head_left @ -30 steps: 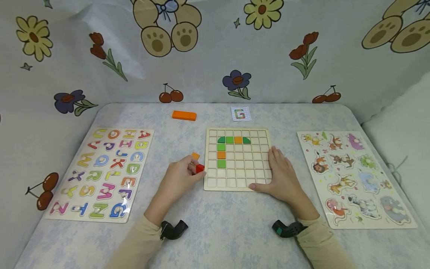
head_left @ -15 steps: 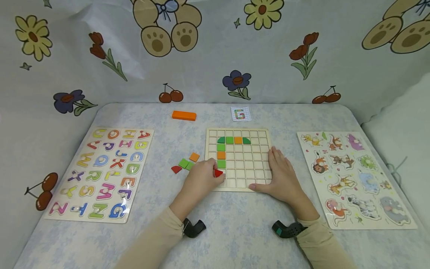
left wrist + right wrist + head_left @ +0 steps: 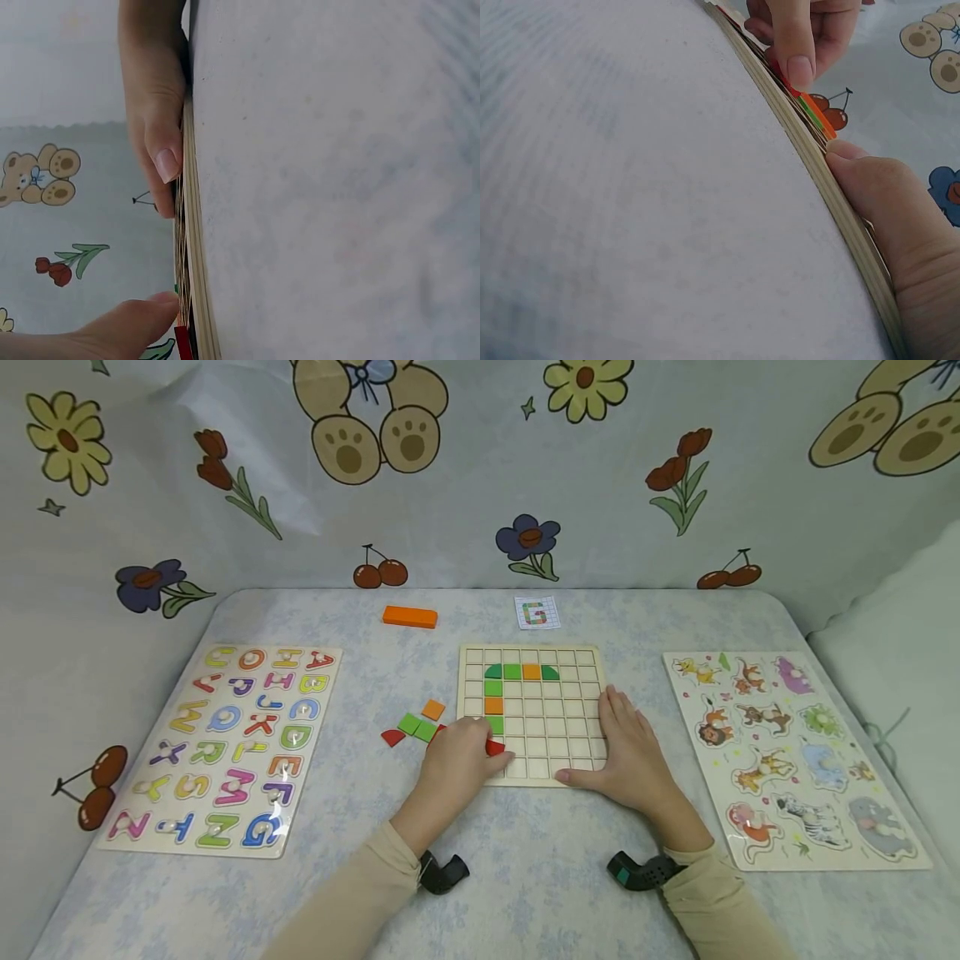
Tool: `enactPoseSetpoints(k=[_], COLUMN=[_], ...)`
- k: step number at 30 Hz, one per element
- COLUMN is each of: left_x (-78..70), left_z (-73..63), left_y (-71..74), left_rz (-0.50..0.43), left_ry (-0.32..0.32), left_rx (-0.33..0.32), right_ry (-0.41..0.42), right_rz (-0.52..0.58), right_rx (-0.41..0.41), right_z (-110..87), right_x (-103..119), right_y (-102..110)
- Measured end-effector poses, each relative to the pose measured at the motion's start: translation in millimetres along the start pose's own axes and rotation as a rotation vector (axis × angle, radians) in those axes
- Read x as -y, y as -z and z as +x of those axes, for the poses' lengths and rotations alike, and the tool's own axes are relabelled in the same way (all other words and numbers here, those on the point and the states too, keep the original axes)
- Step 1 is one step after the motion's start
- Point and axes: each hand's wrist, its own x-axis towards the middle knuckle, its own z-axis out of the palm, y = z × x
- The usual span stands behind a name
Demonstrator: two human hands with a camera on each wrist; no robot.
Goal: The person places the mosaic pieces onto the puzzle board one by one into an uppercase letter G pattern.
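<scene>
In the head view a wooden grid board (image 3: pixel 551 727) lies mid-table, with green and orange tiles set in its upper-left cells. My left hand (image 3: pixel 461 764) pinches a red tile (image 3: pixel 495 748) over the board's left side, just below a green tile (image 3: pixel 494 725) that it partly covers. The right wrist view shows the left thumb (image 3: pixel 800 71) against that tile. Along the board's right edge rests my right hand (image 3: pixel 633 756), fingers straight, thumb on the front edge. Left of the board lie an orange tile (image 3: pixel 433 709), green tiles (image 3: pixel 409 723) and a red quarter-round tile (image 3: pixel 392 738).
A letter puzzle board (image 3: pixel 225 752) lies at the left, an animal puzzle board (image 3: pixel 787 760) at the right. Toward the back are an orange bar-shaped block (image 3: pixel 409 617) and a small card (image 3: pixel 537 612) printed with a coloured G pattern.
The left hand has carried the red tile rightward from beside the loose tiles onto the board's left side, shifting slightly further in the last half second. My right hand has stayed put.
</scene>
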Motion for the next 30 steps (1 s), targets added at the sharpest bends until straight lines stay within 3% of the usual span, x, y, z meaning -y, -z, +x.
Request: enactPoseSetpoints(k=[12,30], left_x=[12.7,9.3], left_z=[-7.7,-4.7], left_y=[2.4,-4.0], left_rz=[-0.076,-0.112], left_ry=[-0.077,-0.007], left_rx=[0.042,-0.002], right_ry=[0.001,-0.003], right_rz=[-0.008,0.002], right_rx=[-0.004,-0.008], right_z=[-0.1,-0.8], right_x=[0,0], right_y=[1,0])
